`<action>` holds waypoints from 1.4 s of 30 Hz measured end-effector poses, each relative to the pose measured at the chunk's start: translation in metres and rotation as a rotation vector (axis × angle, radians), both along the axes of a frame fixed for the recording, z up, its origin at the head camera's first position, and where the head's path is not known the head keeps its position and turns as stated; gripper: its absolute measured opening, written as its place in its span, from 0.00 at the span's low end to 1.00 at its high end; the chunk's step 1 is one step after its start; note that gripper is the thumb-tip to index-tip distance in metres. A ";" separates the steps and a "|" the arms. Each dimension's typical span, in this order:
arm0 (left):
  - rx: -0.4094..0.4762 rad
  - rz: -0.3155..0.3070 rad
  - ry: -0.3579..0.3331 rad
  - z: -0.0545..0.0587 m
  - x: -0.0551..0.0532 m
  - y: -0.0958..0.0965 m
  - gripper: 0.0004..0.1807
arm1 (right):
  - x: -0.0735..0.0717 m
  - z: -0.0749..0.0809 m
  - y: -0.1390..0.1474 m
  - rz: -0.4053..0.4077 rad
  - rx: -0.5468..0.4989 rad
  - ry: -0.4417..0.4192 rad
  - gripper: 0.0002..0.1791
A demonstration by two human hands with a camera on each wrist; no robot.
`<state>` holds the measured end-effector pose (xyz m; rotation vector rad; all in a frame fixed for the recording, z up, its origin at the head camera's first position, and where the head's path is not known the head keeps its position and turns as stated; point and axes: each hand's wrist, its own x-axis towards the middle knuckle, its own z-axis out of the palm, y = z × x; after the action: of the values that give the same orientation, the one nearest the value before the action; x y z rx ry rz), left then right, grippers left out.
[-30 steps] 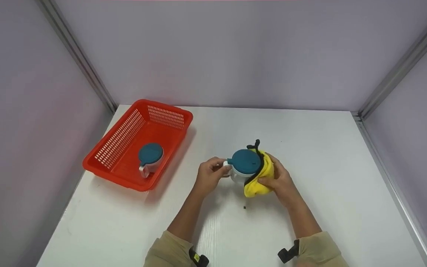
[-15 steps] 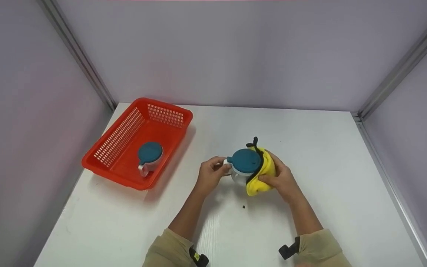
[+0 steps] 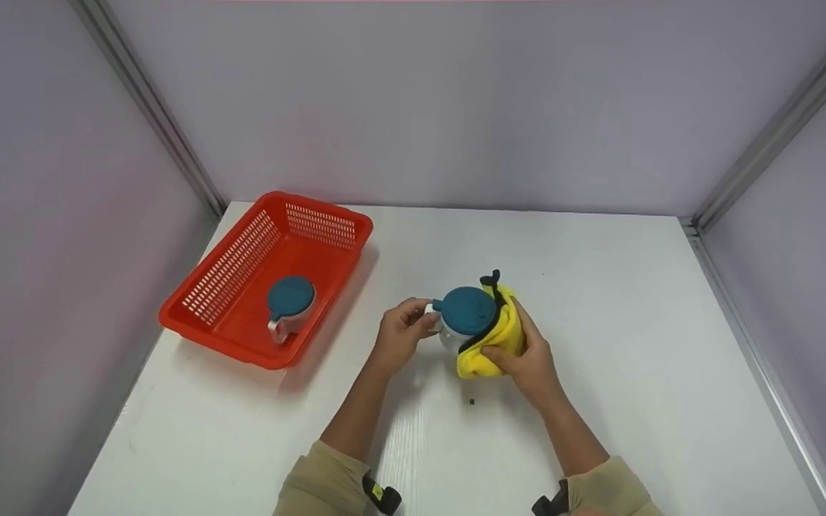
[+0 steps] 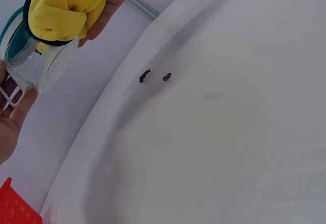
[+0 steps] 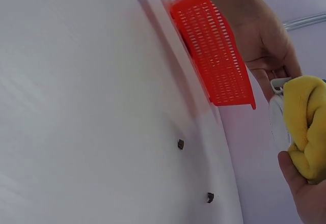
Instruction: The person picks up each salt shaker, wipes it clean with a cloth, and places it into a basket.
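Observation:
A clear jar with a teal lid and a white handle is held above the table, in front of me. My left hand pinches the handle between thumb and fingers. Against the jar's right side, my right hand grips a yellow cloth with a dark edge, thumb in front and fingers behind. The cloth covers that side of the jar, and a dark loop sticks up from its top. In the left wrist view the jar's underside shows, tilted toward the camera.
A red basket stands at the left of the white table. Inside it sits a second jar with a teal lid. Small dark bits lie on the table below my hands. Pale walls stand behind and at both sides.
Jar and cloth have shifted slightly left together with both hands. My right hand and the cloth have come round a little more toward the jar's front. The basket stays put.

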<state>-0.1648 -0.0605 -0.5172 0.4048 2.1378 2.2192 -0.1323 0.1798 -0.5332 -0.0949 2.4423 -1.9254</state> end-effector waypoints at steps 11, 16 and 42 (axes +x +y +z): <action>0.012 -0.120 0.008 0.005 -0.006 -0.008 0.10 | -0.012 0.004 0.019 0.118 0.013 -0.103 0.52; 0.014 -0.161 -0.004 0.003 -0.008 -0.010 0.09 | -0.015 0.007 0.024 0.181 -0.039 -0.124 0.52; 0.007 -0.167 -0.106 -0.001 -0.007 -0.005 0.12 | -0.027 -0.004 0.041 0.320 -0.098 -0.165 0.49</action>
<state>-0.1720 -0.0652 -0.5178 0.4378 1.9671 2.1086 -0.1593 0.2206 -0.5373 -0.2963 2.0808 -1.8306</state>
